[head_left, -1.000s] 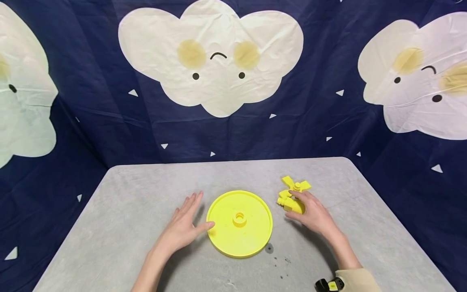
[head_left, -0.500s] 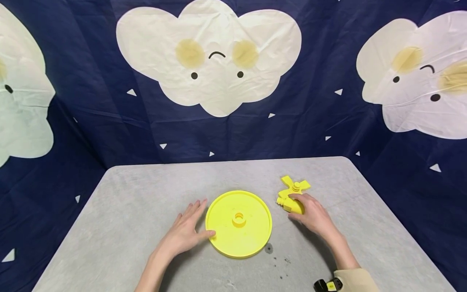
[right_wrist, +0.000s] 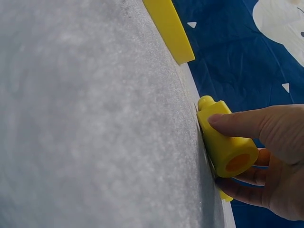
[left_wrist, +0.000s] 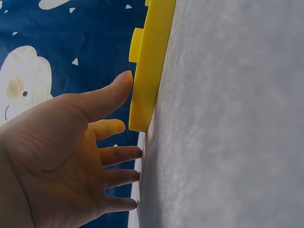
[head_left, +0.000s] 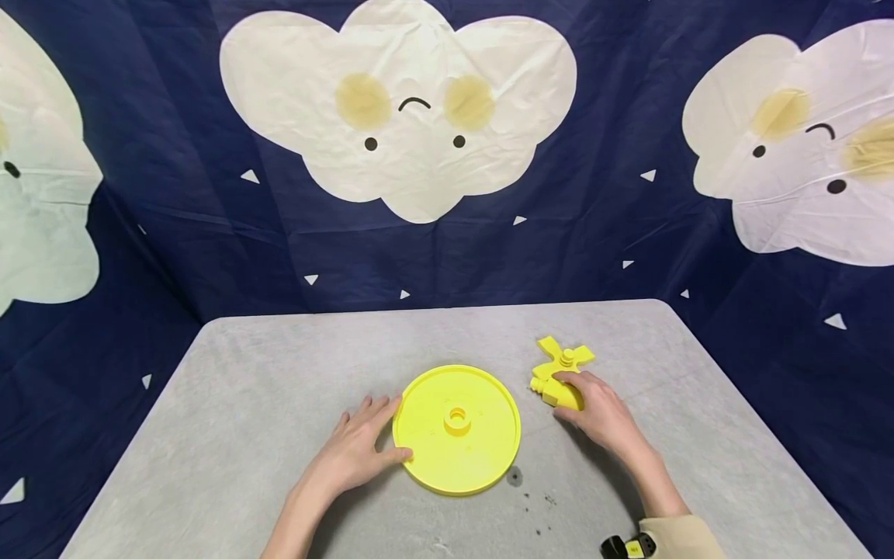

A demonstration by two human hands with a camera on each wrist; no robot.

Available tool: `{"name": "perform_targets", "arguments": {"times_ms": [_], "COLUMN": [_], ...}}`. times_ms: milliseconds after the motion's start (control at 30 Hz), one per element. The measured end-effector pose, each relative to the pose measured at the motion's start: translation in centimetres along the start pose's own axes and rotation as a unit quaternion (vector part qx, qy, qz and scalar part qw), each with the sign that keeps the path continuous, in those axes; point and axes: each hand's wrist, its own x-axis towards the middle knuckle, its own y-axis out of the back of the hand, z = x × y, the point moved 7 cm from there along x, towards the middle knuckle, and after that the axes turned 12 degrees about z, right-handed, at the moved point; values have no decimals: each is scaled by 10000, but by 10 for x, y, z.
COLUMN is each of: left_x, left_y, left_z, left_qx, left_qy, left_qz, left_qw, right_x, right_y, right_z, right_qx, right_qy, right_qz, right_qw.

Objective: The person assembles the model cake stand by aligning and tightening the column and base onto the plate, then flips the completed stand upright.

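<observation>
A round yellow plastic disc with a raised rim and a central hollow boss lies flat on the table. My left hand is at its left side, fingers spread, thumb and index fingertip at the rim. In the left wrist view, the thumb meets the disc's edge. To the right, my right hand holds a yellow hollow cylinder with a threaded-looking narrow end, lying on its side. The right wrist view shows the thumb on the cylinder and fingers behind it.
Just behind the cylinder lies a yellow piece with flat arms and an upright peg. The grey table has dark spots near the disc. A navy cloth with white clouds hangs around its far sides.
My left hand has moved slightly right and nearer, its index fingertip reaching the disc's rim. My right hand has shifted slightly toward me on the cylinder, which stays almost in place.
</observation>
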Motion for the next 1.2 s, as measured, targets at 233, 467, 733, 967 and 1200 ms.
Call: {"name": "perform_targets", "arguments": {"times_ms": [233, 467, 733, 967, 1200], "left_x": [1, 2, 1, 0, -1], "left_y": [1, 4, 5, 7, 9], "left_z": [-3, -3, -2, -1, -1], "left_qx": [146, 90, 83, 86, 86], "left_qy": [-7, -74, -138, -94, -46], "left_qz": [-171, -295, -299, -380, -403], "left_qw": [9997, 9995, 9994, 9992, 9991], "right_x": [2, 2, 1, 1, 1], "right_y": [0, 1, 2, 4, 9], "right_z": [-1, 0, 1, -1, -2], "right_qx": [3, 15, 15, 94, 345], "right_qy": [17, -73, -72, 10, -37], "right_qz": [-17, -107, -96, -21, 80], "right_qw": [10000, 9999, 9999, 10000, 9994]}}
